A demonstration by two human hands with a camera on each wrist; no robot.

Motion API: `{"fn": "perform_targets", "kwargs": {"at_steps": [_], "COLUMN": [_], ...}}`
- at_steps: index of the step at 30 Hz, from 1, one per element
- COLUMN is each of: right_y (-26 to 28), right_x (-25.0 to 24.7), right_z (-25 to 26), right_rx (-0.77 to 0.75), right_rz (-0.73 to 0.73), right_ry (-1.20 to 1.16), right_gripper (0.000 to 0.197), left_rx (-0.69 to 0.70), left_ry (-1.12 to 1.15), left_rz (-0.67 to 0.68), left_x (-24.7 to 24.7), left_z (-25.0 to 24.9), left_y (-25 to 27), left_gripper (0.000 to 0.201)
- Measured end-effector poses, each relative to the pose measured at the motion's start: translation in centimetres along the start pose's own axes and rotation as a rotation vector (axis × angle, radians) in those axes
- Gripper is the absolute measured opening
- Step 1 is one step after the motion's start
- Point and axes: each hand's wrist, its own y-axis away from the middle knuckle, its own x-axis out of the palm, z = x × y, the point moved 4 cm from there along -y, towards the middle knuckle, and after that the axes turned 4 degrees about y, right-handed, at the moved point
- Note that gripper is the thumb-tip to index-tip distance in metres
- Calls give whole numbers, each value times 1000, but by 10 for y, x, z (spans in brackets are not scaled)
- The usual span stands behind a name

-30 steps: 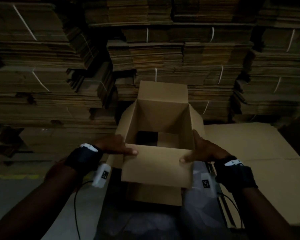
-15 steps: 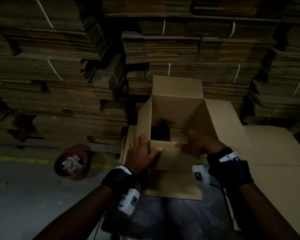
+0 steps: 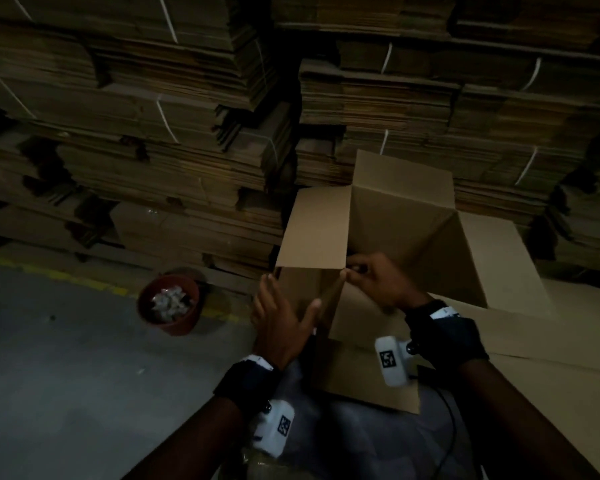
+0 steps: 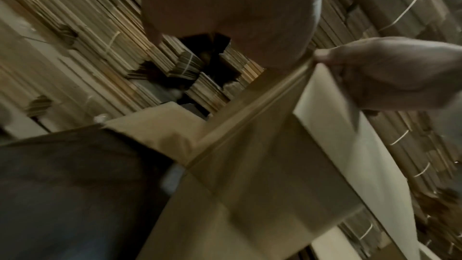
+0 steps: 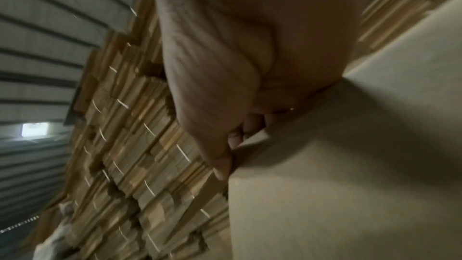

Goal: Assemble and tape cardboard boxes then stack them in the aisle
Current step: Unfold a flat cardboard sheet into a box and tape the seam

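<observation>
An open brown cardboard box point(image 3: 413, 230) stands tilted in front of me, its flaps up and its left flap point(image 3: 314, 230) sticking out. My left hand point(image 3: 278, 317) lies flat against the box's left side, fingers straight, thumb spread toward the near corner. My right hand point(image 3: 378, 278) grips the rim at the near left corner, fingers curled over the edge into the box. In the left wrist view the right hand point(image 4: 400, 74) pinches that corner of the box point(image 4: 262, 165). The right wrist view shows the right hand's thumb point(image 5: 220, 161) pressed on the cardboard box point(image 5: 350, 165).
Tall stacks of strapped flat cardboard point(image 3: 153, 133) fill the background. A red pot point(image 3: 168, 304) holding pale scraps sits on the grey floor beside a yellow line point(image 3: 84, 280). Flat cardboard sheets point(image 3: 551, 341) lie under and right of the box.
The box has turned and its left flap swung up. My left hand slid from the front rim to the left side; my right hand moved from the right corner to the near left corner.
</observation>
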Motion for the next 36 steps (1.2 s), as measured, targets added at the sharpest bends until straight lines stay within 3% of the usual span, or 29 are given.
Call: {"fn": "perform_targets", "kwargs": {"at_steps": [5, 8, 12, 16, 18, 20, 22, 24, 26, 28, 29, 31, 33, 36], "right_y": [30, 55, 87, 113, 120, 120, 119, 120, 115, 109, 106, 104, 104, 99], "right_x": [-50, -76, -100, -112, -113, -108, -101, -98, -100, -103, -100, -84, -57, -12], "right_z": [11, 13, -2, -30, -49, -71, -90, -100, -105, -109, -107, -101, -82, -69], "right_rx": [-50, -68, -57, -38, -22, 14, 92, 156, 194, 349, 468, 652, 640, 518], "right_rz": [-31, -46, -86, -134, -167, -182, -211, -315, -457, -534, -482, -342, -274, -259], "right_ry": [-107, -165, -290, -451, -552, -585, -553, -568, -422, 27, 272, 525, 624, 671], "right_gripper": [18, 23, 28, 22, 38, 50, 49, 35, 22, 25, 30, 56, 75, 87], "left_rx": [151, 286, 375, 311, 205, 209, 242, 257, 269, 251, 240, 217, 205, 202], "left_ry": [161, 150, 141, 106, 144, 128, 108, 115, 120, 115, 115, 139, 131, 117], "left_rz": [238, 302, 378, 392, 457, 468, 430, 397, 383, 382, 378, 358, 333, 330], "left_x": [15, 18, 17, 5, 2, -3, -7, -10, -12, -13, -13, -15, -19, -27], "left_z": [-42, -69, -86, -97, -97, -98, -99, -102, -104, -105, -104, -102, -101, -99], "left_y": [-32, -50, -72, -94, -98, -101, -108, -112, -115, -116, -116, -121, -125, -131], "left_gripper": [91, 98, 92, 102, 107, 107, 104, 95, 89, 73, 66, 66, 69, 62]}}
